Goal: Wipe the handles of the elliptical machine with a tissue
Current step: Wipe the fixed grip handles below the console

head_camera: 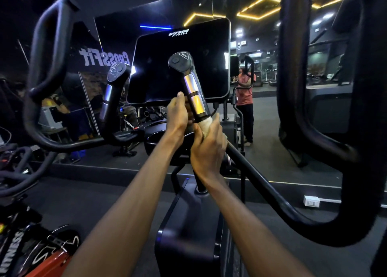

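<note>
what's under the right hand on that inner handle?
A white tissue shows above the right hand, wrapped round the inner handle below its metal sensor plates. The fingers cover the rest of the tissue and the bar under it.

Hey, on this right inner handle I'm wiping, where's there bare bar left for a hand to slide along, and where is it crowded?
Free: the black bar below the right hand, down to its bend, and the handle's button cap above the metal sensor plates. Crowded: just under the plates, where the right hand grips the tissue around the right inner handle and the left hand holds its left side.
</note>
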Tool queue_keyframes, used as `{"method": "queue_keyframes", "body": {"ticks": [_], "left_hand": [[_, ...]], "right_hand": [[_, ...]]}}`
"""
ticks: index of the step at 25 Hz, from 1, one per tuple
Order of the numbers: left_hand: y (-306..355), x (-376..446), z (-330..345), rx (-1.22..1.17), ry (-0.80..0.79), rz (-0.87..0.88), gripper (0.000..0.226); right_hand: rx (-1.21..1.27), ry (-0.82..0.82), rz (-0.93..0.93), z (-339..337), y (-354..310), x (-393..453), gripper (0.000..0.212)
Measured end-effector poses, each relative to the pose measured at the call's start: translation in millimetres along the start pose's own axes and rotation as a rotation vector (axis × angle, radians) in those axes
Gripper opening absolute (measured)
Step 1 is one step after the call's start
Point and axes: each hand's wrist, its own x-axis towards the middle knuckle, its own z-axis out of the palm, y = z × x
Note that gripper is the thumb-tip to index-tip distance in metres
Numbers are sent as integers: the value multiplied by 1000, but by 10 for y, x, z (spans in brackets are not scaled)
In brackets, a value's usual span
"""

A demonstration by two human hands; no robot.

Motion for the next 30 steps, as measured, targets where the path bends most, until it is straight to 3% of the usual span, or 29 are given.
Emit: {"method": "queue_keyframes", "body": {"ticks": [2, 6, 8, 13, 17, 18, 20, 22, 26, 30], "left_hand": [[-94, -86, -155, 21, 21, 37, 31], [-273, -245, -274, 83, -271, 79, 25], [-352, -294, -247, 178, -301, 150, 24], [-522, -271, -261, 150, -98, 231, 20], [-552, -469, 80, -23, 207, 39, 10], [-515, -513, 196, -65, 232, -12, 24], [-473, -585, 416, -61, 225, -36, 49], [-551, -653, 555, -80, 241, 47, 56], [-905, -783, 572, -200, 245, 83, 50], [-837, -713, 626, -454, 143, 117, 38]], "right_hand": [[-74, -49, -14, -38, 18, -81, 73], [78, -197, -20, -102, -183, 73, 71], [169, -231, -45, -259, -128, 85, 64], [383, -258, 100, -592, -97, 278, 48], [419, -256, 103, -490, -318, 783, 27], [412, -296, 117, -433, -386, 933, 27], [344, -410, 113, -313, -502, 1157, 31], [247, -542, 90, -184, -556, 1243, 35], [238, -704, 66, -111, -455, 1205, 39], [232, -650, -13, -75, -362, 1178, 41]]}}
